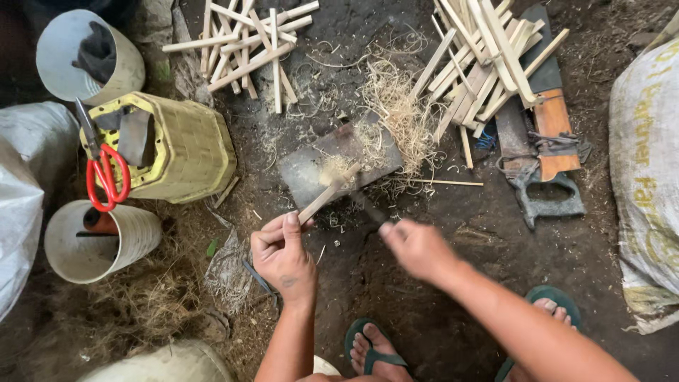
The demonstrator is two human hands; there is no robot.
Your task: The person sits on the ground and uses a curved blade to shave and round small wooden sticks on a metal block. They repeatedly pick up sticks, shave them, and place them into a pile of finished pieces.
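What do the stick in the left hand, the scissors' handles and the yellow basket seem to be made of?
Stick: pale split bamboo or wood, raw, with curled shavings nearby. Scissors' handles: glossy red, likely plastic. Yellow basket: woven-pattern, moulded look, probably plastic.

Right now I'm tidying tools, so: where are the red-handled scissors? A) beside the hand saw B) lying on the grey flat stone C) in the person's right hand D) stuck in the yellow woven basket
D: the red-handled scissors hang at the rim of the yellow woven basket, blades inside.
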